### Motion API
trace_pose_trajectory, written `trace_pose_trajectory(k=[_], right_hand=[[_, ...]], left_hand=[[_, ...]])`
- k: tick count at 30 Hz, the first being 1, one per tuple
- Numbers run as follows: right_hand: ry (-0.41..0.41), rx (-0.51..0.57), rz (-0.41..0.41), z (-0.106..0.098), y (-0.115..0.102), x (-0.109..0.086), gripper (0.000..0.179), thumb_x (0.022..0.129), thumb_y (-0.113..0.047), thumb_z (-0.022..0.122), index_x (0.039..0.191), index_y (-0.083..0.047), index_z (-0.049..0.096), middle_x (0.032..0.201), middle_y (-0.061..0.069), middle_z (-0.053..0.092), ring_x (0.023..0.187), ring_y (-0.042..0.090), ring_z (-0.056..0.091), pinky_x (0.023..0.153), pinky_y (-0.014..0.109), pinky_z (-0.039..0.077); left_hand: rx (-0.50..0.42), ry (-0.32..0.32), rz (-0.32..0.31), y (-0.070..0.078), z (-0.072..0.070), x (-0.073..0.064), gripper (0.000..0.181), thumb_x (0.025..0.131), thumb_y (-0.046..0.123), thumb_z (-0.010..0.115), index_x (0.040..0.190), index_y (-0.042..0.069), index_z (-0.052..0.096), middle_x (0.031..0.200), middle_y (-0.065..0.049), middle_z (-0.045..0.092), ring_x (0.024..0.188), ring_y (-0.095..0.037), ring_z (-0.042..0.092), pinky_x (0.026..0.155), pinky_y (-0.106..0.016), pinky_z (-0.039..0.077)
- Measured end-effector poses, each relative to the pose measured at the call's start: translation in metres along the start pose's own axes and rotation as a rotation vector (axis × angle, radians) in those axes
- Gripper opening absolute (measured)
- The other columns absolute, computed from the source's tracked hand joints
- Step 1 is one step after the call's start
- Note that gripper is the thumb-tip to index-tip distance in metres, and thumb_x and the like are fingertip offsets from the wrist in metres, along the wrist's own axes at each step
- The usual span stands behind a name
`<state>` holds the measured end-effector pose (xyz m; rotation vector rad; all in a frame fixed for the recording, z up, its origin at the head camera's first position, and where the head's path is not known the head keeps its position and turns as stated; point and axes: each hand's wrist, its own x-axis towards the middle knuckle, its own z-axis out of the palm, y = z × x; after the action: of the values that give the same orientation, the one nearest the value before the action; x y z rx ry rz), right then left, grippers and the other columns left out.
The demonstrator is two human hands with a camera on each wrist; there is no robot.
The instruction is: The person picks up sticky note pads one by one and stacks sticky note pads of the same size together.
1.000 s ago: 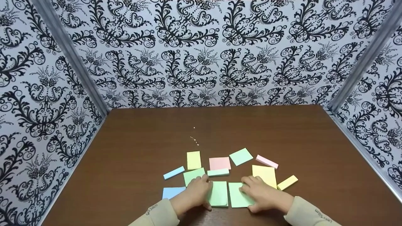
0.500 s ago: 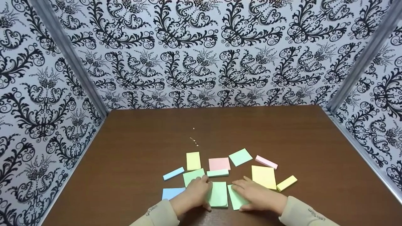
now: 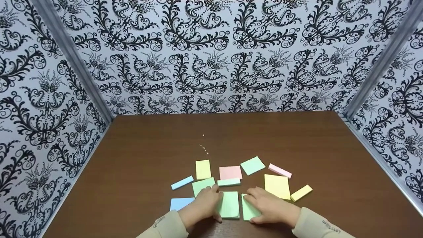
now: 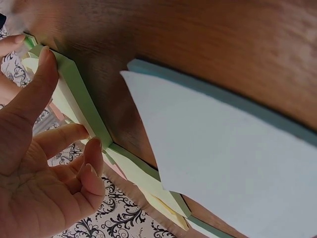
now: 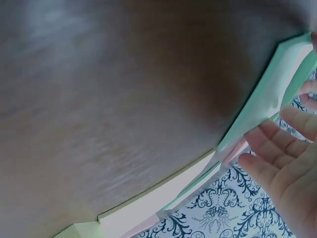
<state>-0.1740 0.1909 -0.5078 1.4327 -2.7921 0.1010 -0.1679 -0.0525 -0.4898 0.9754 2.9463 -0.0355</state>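
Note:
In the head view, two green sticky note pads lie side by side at the table's near edge, a narrow gap between them. My left hand (image 3: pixel 208 202) holds the left green sticky note pad (image 3: pixel 230 205), thumb at the near edge and index finger toward the far one. The left wrist view shows that thumb and index finger on the pad's (image 4: pixel 79 94) opposite edges. My right hand (image 3: pixel 269 206) grips the right green sticky note pad (image 3: pixel 248 210) across its width and covers its right part. In the right wrist view the other fingers of my right hand (image 5: pixel 287 168) are bent beside the pad.
Around the hands lie a blue pad (image 3: pixel 181 203), another green pad (image 3: pixel 203 185), yellow pads (image 3: pixel 203 169) (image 3: pixel 277 186), a pink pad (image 3: pixel 230 172), a mint pad (image 3: pixel 252 165) and several narrow strips (image 3: pixel 228 182). Small pale crumbs (image 3: pixel 205 149) lie farther back. Patterned walls (image 3: pixel 211 56) enclose the table.
My right hand has shifted left and covers more of the right green pad. That pad tilted slightly half a second ago and now stands straighter. The left hand has stayed in place.

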Motion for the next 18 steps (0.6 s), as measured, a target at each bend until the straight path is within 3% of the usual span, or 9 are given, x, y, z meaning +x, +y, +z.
trace_pose_trajectory(k=[5, 8, 13, 16, 18], right_hand=[[0.0, -0.02, 0.142, 0.004, -0.006, 0.0, 0.064, 0.079, -0.057, 0.057, 0.114, -0.003, 0.056, 0.108, 0.011, 0.051, 0.094, 0.024, 0.049, 0.081, 0.04, 0.04], [0.012, -0.057, 0.243, 0.005, -0.012, 0.0, 0.067, 0.077, -0.064, 0.054, 0.103, -0.002, 0.058, 0.095, 0.009, 0.051, 0.082, 0.022, 0.045, 0.07, 0.037, 0.035], [0.012, -0.12, 0.365, 0.005, -0.019, 0.001, 0.074, 0.071, -0.074, 0.049, 0.086, -0.001, 0.055, 0.077, 0.008, 0.047, 0.071, 0.024, 0.043, 0.066, 0.039, 0.031], [0.007, -0.129, 0.346, -0.003, -0.015, 0.002, 0.073, 0.069, -0.074, 0.051, 0.087, -0.003, 0.056, 0.081, 0.009, 0.051, 0.077, 0.026, 0.046, 0.068, 0.041, 0.035], [0.016, -0.105, 0.228, -0.011, -0.007, 0.002, 0.063, 0.068, -0.063, 0.062, 0.094, -0.007, 0.06, 0.092, 0.009, 0.054, 0.087, 0.028, 0.049, 0.075, 0.043, 0.039]], left_hand=[[-0.006, -0.015, -0.009, 0.0, 0.0, 0.0, 0.078, 0.052, 0.055, 0.079, 0.111, 0.007, 0.062, 0.099, -0.006, 0.052, 0.075, -0.018, 0.051, 0.065, -0.029, 0.044], [0.0, -0.005, -0.007, 0.0, 0.0, 0.0, 0.079, 0.052, 0.055, 0.079, 0.111, 0.007, 0.061, 0.1, -0.006, 0.052, 0.076, -0.018, 0.051, 0.066, -0.029, 0.044], [-0.005, 0.003, 0.005, 0.0, -0.001, -0.001, 0.08, 0.052, 0.056, 0.079, 0.112, 0.007, 0.061, 0.1, -0.006, 0.052, 0.076, -0.019, 0.052, 0.067, -0.029, 0.045], [0.001, 0.0, 0.005, -0.001, -0.001, -0.001, 0.084, 0.052, 0.059, 0.077, 0.115, 0.006, 0.061, 0.102, -0.007, 0.053, 0.078, -0.019, 0.052, 0.068, -0.029, 0.045], [0.006, -0.001, 0.003, -0.003, 0.0, -0.001, 0.086, 0.051, 0.061, 0.076, 0.116, 0.006, 0.06, 0.102, -0.007, 0.053, 0.079, -0.019, 0.053, 0.068, -0.03, 0.046]])
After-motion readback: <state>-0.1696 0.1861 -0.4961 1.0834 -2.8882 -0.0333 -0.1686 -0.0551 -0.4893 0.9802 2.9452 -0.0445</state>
